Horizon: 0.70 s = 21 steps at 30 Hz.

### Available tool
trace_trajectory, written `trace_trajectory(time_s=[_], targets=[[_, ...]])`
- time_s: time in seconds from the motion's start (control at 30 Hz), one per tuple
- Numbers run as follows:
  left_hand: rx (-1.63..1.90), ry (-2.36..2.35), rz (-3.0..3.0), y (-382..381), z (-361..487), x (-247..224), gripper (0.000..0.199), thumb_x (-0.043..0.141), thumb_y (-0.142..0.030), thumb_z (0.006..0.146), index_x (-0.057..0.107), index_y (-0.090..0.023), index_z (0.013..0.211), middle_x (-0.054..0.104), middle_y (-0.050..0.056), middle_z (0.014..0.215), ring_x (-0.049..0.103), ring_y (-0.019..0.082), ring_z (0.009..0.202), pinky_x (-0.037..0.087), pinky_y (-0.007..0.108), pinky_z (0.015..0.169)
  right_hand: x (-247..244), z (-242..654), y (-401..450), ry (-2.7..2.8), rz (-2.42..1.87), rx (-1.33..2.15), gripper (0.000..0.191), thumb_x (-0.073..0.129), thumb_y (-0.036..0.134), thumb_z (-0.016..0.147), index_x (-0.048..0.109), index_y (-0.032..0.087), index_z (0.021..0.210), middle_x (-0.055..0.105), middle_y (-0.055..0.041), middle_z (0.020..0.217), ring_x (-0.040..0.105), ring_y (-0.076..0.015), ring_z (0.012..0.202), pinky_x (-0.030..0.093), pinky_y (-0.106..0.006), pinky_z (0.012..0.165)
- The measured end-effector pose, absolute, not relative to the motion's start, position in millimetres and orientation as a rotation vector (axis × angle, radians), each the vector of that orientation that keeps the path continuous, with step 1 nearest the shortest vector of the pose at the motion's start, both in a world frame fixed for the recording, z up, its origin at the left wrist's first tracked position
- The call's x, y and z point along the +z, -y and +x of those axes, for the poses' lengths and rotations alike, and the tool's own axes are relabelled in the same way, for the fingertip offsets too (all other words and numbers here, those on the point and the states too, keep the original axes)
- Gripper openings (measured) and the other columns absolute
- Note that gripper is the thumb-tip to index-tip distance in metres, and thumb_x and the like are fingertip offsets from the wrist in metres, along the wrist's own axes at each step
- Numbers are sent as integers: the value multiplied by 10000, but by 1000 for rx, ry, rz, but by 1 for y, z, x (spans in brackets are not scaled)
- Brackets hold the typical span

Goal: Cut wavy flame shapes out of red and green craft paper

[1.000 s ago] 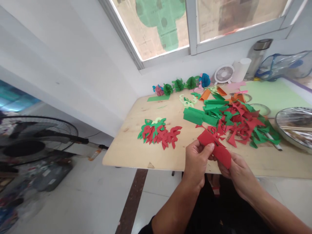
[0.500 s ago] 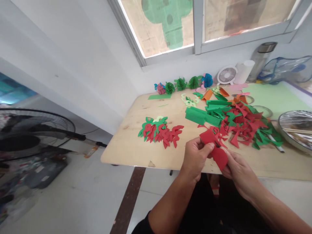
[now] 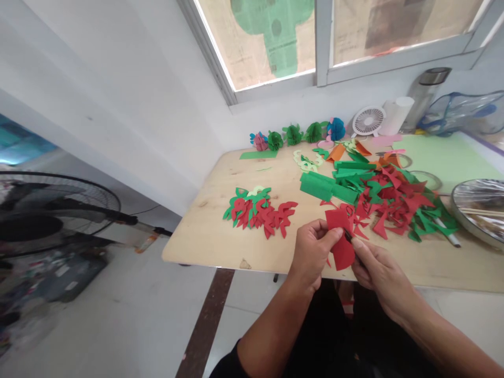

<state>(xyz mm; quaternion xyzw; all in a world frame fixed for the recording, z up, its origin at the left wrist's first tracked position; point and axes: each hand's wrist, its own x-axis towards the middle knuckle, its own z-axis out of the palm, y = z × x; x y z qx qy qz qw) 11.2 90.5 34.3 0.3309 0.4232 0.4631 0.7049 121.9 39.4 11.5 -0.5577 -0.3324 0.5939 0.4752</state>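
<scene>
My left hand (image 3: 313, 249) pinches a piece of red paper (image 3: 342, 253) between thumb and fingers, just above the table's front edge. In my right hand (image 3: 376, 265) is a pair of small dark scissors (image 3: 348, 236); the blades lie against the paper's right side, and the handles are hidden by my fingers. A thin red strip hangs under the paper. To the left of my hands lies a pile of red cut shapes (image 3: 263, 215), with green cut shapes (image 3: 228, 212) beneath and behind it. Red paper scraps (image 3: 394, 202) are heaped beyond my right hand.
Folded green paper (image 3: 317, 185) lies mid-table, beside more green scraps. Paper honeycomb figures (image 3: 293, 135) line the wall. At the right are a bowl (image 3: 478, 210) with chopsticks, a small white fan (image 3: 368, 122) and a bottle (image 3: 427, 97). A large black fan (image 3: 59, 215) stands left.
The red paper has turned more upright in my left hand. My right hand has shifted slightly left and up, and the dark blades now show at the paper's edge.
</scene>
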Motion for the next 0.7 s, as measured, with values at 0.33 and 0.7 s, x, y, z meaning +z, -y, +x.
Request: trace_trajectory(time_s=[0.33, 0.7], targets=[[1038, -932, 720, -89, 21, 37, 120, 724, -211, 614, 671, -120, 671, 670, 31, 638, 581, 103, 582, 458, 237, 638, 7, 126, -38, 716, -1265, 1494, 463, 525, 564, 831, 381, 200, 583, 263, 100, 442, 176, -46, 379, 154, -171, 342], [1039, -962, 717, -86, 33, 34, 128, 726, -214, 613, 663, -121, 674, 664, 29, 653, 582, 107, 600, 453, 243, 653, 3, 133, -39, 661, -1232, 1480, 419, 517, 533, 852, 406, 202, 621, 236, 105, 437, 153, -53, 394, 131, -185, 353]])
